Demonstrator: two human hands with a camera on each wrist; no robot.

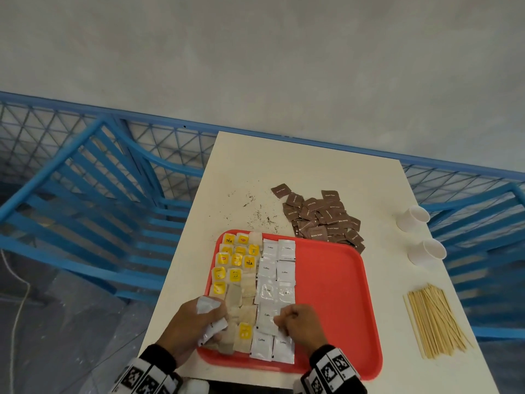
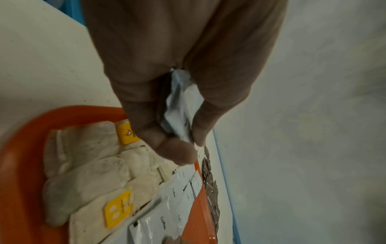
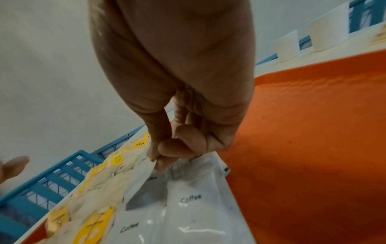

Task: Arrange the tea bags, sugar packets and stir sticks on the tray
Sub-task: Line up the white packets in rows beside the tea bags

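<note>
Right now the person's right hand (image 1: pixel 301 322) pinches the edge of a white coffee sachet (image 3: pixel 189 166) between thumb and curled fingers, low over the red tray (image 1: pixel 335 282). Below that pinch lie two neat columns of flat, glossy coffee sachets (image 1: pixel 277 282), printed "Coffee". The left hand (image 1: pixel 187 327) is clamped round a small, crumpled wad of spare white sachets (image 2: pixel 181 105), held just left of the columns.

To do this step well, I judge the pinched sachet should be lowered flat, its edges squared to its neighbours, then let go without dragging; the slick foil probably slides easily.

Left of the pinch, soft, pillowy paper tea bags (image 1: pixel 237 280) with yellow tags fill the tray's left side, some overlapping. Right of the pinch, the tray's textured plastic floor is bare.

Beyond the tray, well away from both hands, a loose heap of small brown sugar packets (image 1: pixel 324 220) sits on the cream table (image 1: pixel 312 172), its nearest packets touching the tray's far rim. Thin, straight wooden stir sticks (image 1: pixel 434 319) lie fanned on the table, far right of the grip. Neither is on the tray yet.
</note>
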